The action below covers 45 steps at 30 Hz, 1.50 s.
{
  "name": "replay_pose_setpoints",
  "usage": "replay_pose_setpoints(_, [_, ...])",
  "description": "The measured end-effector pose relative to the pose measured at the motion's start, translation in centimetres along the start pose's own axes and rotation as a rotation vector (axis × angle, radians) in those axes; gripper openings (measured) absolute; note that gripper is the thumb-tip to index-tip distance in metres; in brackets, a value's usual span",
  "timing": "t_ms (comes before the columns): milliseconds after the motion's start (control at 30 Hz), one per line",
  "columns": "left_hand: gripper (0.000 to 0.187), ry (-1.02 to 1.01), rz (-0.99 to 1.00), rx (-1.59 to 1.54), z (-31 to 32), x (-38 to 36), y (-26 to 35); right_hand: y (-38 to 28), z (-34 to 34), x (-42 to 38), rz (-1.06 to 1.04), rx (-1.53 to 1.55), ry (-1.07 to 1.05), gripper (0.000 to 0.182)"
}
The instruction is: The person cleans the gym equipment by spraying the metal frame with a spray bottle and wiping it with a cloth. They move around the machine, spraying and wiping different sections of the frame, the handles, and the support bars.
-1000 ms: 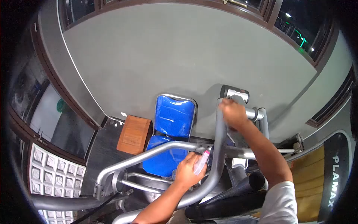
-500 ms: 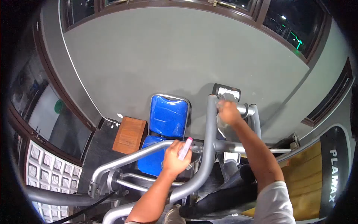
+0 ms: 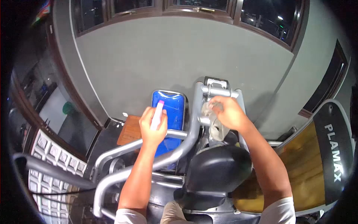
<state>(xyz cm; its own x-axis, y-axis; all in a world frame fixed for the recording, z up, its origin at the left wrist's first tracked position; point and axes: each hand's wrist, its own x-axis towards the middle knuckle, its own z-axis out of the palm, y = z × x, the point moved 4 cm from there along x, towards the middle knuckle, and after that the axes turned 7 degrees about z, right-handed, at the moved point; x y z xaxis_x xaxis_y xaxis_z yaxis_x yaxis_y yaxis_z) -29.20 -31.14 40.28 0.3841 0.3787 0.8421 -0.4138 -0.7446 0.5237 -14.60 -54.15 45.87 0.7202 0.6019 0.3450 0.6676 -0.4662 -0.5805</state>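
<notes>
My left hand (image 3: pixel 153 123) is closed around a pale bottle with a pink cap (image 3: pixel 158 114), held upright in front of the blue chair (image 3: pixel 172 112). A greyish cloth (image 3: pixel 217 128) hangs from the fingers of my right hand (image 3: pixel 228 112), which pinch it beside the silver tubular frame (image 3: pixel 194 123) of a gym machine. Below the cloth sits the machine's black padded seat (image 3: pixel 220 168). A black-and-white part (image 3: pixel 216 82) tops the frame near the wall.
A brown wooden box (image 3: pixel 129 130) stands left of the chair. At the right is a large panel lettered PLAMAX (image 3: pixel 332 149). Silver rails (image 3: pixel 112 179) curve across the lower left, near white patterned blocks (image 3: pixel 56 153). Windows (image 3: pixel 201 9) line the grey wall.
The view has shifted, and the black seat now shows fully. My left hand has moved left and up with the bottle. My right hand is lower against the frame, with the cloth more visible.
</notes>
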Motion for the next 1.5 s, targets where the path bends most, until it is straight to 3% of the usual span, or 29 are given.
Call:
replay_pose_setpoints(100, [0.013,-0.013,0.045,0.029,-3.9,0.6,7.0,-5.0,-3.7,-5.8,0.194,-0.048,0.193,0.025])
replay_pose_setpoints(167, [0.013,-0.010,0.052,0.035,-6.5,-0.4,10.9,-7.9,-5.9,-9.0,0.306,0.046,0.194,0.022])
replay_pose_setpoints(233, [0.014,0.011,-0.118,-0.004,-9.9,-2.6,14.1,-7.9,-6.3,-11.0,-0.054,0.094,0.439,0.020])
replay_pose_setpoints(333, [0.013,-0.039,-0.273,-0.098,-14.1,-5.7,19.3,-8.7,-7.3,-14.0,0.067,0.272,0.371,0.020])
replay_pose_setpoints(467, [0.009,-0.042,-0.395,-0.260,-16.7,-8.7,23.1,-11.0,-9.1,-19.0,0.077,0.218,0.368,0.022])
replay_pose_setpoints(633, [0.026,-0.050,-0.430,-0.295,-20.0,-11.1,22.2,-13.7,-9.3,-20.1,0.080,0.238,0.323,0.021])
replay_pose_setpoints(700, [0.022,-0.077,-0.443,-0.323,-20.3,-11.4,21.5,-13.3,-7.6,-19.1,-0.006,0.212,0.366,0.021])
replay_pose_setpoints(800, [0.020,-0.117,-0.441,-0.343,-19.8,-11.9,18.9,-12.4,-4.5,-17.3,0.042,0.251,0.333,0.021])
replay_pose_setpoints(967, [0.039,-0.238,-0.656,-0.254,-16.2,-15.2,12.6,-10.4,-1.4,-13.0,0.125,0.218,0.375,0.022])
replay_pose_setpoints(1000, [0.030,-0.270,-0.730,-0.234,-15.4,-15.7,12.0,-10.8,-1.5,-12.3,0.249,0.217,0.348,0.023])
replay_pose_setpoints(1033, [0.021,-0.288,-0.714,-0.223,-14.8,-16.2,11.3,-10.6,-1.5,-11.2,0.206,0.177,0.408,0.024])
replay_pose_setpoints(1100, [0.017,-0.293,-0.732,-0.250,-14.3,-17.1,10.2,-10.2,-0.8,-9.3,0.115,0.097,0.517,0.024])
replay_pose_setpoints(1200, [0.018,-0.299,-0.759,-0.339,-14.0,-17.8,9.0,-9.8,0.2,-6.9,0.218,-0.031,0.495,0.024])
replay_pose_setpoints(1333, [0.018,-0.340,-0.748,-0.340,-14.1,-17.9,7.6,-7.3,1.9,-4.8,0.280,-0.191,0.461,0.023])
replay_pose_setpoints(1433, [0.014,-0.355,-0.544,-0.274,-13.7,-18.2,6.7,-6.2,3.4,-4.2,0.222,-0.336,0.320,0.024])
replay_pose_setpoints(1467, [0.013,-0.353,-0.359,-0.175,-13.5,-18.2,6.7,-6.0,4.3,-4.0,0.179,-0.405,0.246,0.024])
replay_pose_setpoints(1500, [0.013,-0.360,-0.339,-0.199,-13.4,-17.8,7.1,-5.8,5.5,-3.6,0.128,-0.471,0.162,0.025])
